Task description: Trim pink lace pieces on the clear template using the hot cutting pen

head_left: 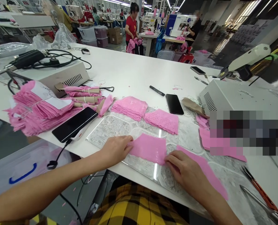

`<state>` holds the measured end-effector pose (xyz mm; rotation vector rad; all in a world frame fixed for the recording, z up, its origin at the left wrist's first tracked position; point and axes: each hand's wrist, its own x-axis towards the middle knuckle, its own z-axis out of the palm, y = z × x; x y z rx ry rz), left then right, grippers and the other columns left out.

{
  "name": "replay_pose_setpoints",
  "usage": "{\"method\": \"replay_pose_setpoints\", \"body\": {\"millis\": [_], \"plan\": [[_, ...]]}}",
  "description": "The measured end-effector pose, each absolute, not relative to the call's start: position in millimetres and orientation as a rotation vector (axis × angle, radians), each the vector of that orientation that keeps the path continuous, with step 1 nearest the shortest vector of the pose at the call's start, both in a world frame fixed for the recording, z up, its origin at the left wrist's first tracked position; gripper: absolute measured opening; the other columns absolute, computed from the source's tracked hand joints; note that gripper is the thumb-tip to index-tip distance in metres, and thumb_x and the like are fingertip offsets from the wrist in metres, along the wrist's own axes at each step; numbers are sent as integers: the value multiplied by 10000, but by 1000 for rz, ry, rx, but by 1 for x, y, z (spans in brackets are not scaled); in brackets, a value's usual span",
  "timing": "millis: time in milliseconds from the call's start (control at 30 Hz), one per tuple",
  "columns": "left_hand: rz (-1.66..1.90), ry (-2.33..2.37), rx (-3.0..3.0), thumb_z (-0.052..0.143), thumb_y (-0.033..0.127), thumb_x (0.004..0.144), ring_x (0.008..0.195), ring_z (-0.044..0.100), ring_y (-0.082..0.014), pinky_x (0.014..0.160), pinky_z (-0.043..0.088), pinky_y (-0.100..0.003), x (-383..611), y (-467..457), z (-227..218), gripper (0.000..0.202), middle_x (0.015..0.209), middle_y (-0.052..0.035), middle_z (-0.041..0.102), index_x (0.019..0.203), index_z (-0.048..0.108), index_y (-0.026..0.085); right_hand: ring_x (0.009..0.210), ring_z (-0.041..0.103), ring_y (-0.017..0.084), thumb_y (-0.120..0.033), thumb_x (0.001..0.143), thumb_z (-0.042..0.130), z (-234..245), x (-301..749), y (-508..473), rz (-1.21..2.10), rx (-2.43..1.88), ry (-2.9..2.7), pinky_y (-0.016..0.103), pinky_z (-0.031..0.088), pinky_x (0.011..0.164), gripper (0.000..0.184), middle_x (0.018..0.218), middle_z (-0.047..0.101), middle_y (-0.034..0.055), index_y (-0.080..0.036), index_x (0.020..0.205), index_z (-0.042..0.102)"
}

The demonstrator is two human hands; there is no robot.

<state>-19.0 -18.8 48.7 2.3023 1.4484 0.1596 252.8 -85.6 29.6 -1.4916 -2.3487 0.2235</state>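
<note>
A flat pink fabric piece (149, 147) lies in front of me on a grey marbled board (116, 125). My left hand (117, 150) pinches its left corner, fingers closed. My right hand (187, 170) has thumb and fingertips closed at its lower right corner. Beyond it sit two stacks of cut pink fabric, one on the left (129, 107) and one on the right (161, 121). Partly covered by my right hand and forearm, a longer pink fabric piece (205, 170) rests on the board.
Tied pink fabric bundles (40, 107) and a phone (75, 124) lie left. Behind them is a white box (66, 75) carrying a black-handled tool (28, 59). A marker (157, 91) and second phone (174, 104) lie ahead. Tweezers (260, 189) are at right. Co-workers sit and stand beyond.
</note>
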Motion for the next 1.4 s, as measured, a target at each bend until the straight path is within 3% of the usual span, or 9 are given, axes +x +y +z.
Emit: {"method": "replay_pose_setpoints", "body": {"millis": [167, 333, 600, 800, 1233, 1400], "plan": [[478, 1053, 2712, 419, 241, 970, 1020, 632, -250, 843, 528, -373, -26, -20, 33, 292, 1120, -127, 665, 1173, 617, 169, 791, 648, 153, -237, 922, 457, 32, 263, -69, 179, -1638, -2185, 256, 511, 620, 243, 916, 689, 46, -231, 926, 700], [555, 768, 2885, 431, 271, 995, 1319, 469, -298, 1058, 439, -492, -28, -18, 12, 368, 1387, -115, 540, 1343, 521, 195, 758, 636, 151, -248, 894, 487, 32, 260, -47, 321, -1777, -2009, 278, 492, 642, 208, 899, 684, 29, -232, 880, 694], [532, 782, 2879, 427, 274, 1001, 1356, 432, -271, 1107, 403, -470, -30, -18, 5, 404, 1425, -102, 504, 1396, 476, 205, 714, 595, 134, -177, 820, 523, 34, 246, -23, 499, -1842, -1946, 268, 448, 634, 151, 858, 671, 20, -210, 814, 670], [571, 777, 2882, 427, 261, 999, 1339, 449, -302, 1082, 416, -513, -28, -20, 2, 376, 1408, -140, 513, 1349, 523, 165, 682, 564, 133, -163, 812, 500, 37, 241, -20, 539, -1867, -2004, 259, 412, 598, 147, 798, 644, 13, -200, 743, 625], [549, 778, 2847, 438, 249, 990, 1323, 469, -293, 1080, 416, -504, -26, -20, 11, 329, 1395, -148, 523, 1280, 581, 187, 684, 551, 135, -160, 835, 463, 37, 241, -14, 437, -1885, -2056, 260, 391, 581, 168, 799, 628, 23, -200, 726, 584], [534, 775, 2887, 435, 257, 991, 1327, 462, -301, 1069, 429, -487, -27, -19, 12, 336, 1417, -142, 503, 1290, 569, 184, 751, 587, 159, -159, 859, 478, 41, 241, -24, 395, -1870, -2052, 281, 438, 611, 165, 849, 646, 39, -197, 783, 620]]}}
